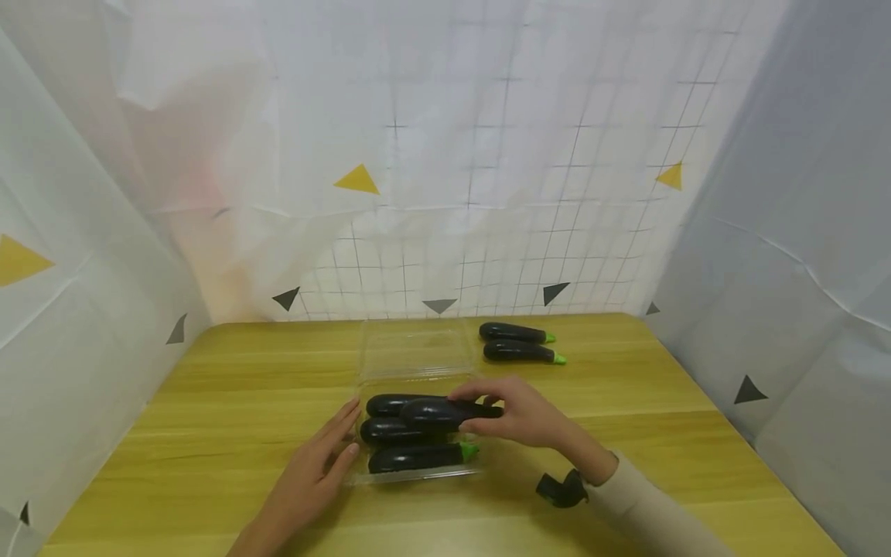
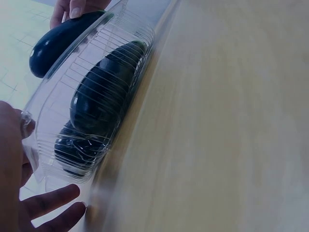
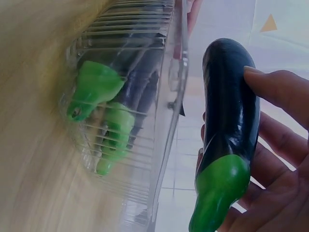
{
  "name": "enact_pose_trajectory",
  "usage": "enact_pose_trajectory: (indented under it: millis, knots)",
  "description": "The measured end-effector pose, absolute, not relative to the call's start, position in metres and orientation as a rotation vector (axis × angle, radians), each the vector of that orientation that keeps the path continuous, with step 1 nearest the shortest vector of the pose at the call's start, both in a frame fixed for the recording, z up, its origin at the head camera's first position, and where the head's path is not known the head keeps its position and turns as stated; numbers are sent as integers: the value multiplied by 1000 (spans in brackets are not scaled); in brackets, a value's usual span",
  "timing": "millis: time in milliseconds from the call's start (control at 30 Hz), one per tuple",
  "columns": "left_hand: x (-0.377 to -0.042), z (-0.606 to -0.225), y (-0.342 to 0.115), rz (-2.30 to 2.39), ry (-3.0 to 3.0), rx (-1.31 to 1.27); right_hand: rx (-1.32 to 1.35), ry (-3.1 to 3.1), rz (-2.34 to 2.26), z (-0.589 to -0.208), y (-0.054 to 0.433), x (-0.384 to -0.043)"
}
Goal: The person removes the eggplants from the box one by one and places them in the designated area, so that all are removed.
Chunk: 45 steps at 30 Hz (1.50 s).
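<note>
My right hand [image 1: 522, 414] grips a dark purple eggplant [image 3: 229, 96] with a green stem end, thumb on one side and fingers on the other. That eggplant is held above a clear plastic clamshell box [image 1: 411, 477], over other eggplants lying inside. Nearest me in the box lies one eggplant [image 1: 414, 459], with a middle eggplant [image 1: 390, 432] and a far eggplant [image 1: 390, 404] behind it, partly covered by the held one. My left hand [image 1: 316, 468] rests against the box's left side, fingers extended and thumb near the front corner.
The box's clear lid [image 1: 418, 348] lies folded back, away from me. Two more eggplants, a rear one [image 1: 511, 333] and a front one [image 1: 517, 351], lie right of the lid on the wooden table [image 1: 271, 387]. White sheeting [image 1: 445, 155] hangs behind and at both sides.
</note>
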State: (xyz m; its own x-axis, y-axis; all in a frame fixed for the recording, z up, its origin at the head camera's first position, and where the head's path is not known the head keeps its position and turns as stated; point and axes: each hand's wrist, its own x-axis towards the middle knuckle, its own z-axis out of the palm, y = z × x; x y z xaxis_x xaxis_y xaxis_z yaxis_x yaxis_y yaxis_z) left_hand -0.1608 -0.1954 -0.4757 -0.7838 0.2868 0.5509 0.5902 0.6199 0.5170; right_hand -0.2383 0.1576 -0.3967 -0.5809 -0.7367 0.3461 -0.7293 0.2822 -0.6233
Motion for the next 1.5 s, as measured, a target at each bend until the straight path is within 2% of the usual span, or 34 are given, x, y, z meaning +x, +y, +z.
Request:
enact_pose_trajectory:
  millis: [1500]
  knots:
    - [-162, -478, -198, -997, -2471, -675, -1391, 2589, -1251, -397, 189, -250]
